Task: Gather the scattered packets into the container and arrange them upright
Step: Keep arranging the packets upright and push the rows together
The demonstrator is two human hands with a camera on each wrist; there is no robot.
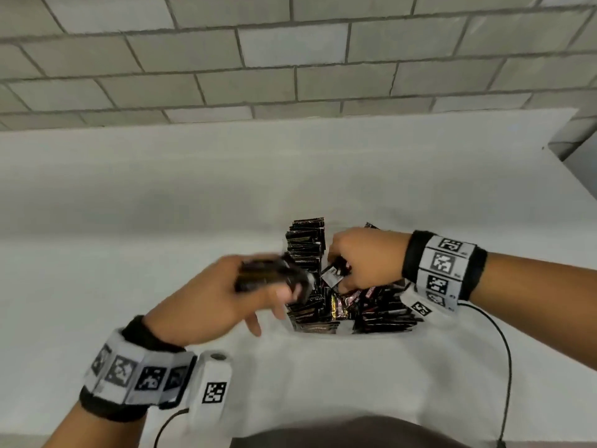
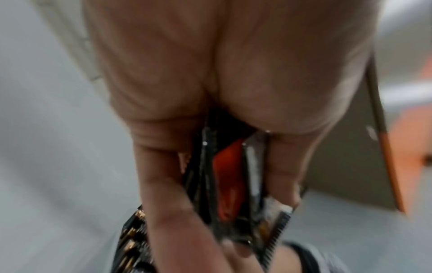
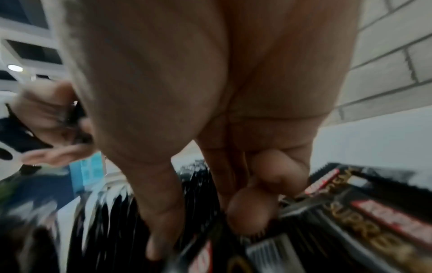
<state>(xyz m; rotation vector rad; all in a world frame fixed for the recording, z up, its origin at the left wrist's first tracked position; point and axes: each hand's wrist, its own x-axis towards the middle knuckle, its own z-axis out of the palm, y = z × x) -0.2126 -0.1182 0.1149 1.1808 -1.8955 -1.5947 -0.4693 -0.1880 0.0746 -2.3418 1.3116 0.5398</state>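
A clear container (image 1: 342, 334) on the white table (image 1: 161, 205) holds rows of black packets (image 1: 305, 244) standing on edge, with some lying loose at its right side (image 1: 381, 313). My left hand (image 1: 284, 287) hovers at the container's left edge and grips a blurred bundle of black packets (image 1: 268, 274), pinched between thumb and fingers in the left wrist view (image 2: 233, 184). My right hand (image 1: 339, 270) is over the container's middle, its fingers curled round a single packet (image 1: 334, 273). In the right wrist view its fingertips (image 3: 252, 214) press among gold-lettered packets (image 3: 364, 225).
A grey block wall (image 1: 290, 59) runs behind the table. The table's right edge (image 1: 578, 163) drops away at the far right. A black cable (image 1: 505, 350) trails from my right wrist across the table, and another (image 1: 168, 425) hangs from my left wrist.
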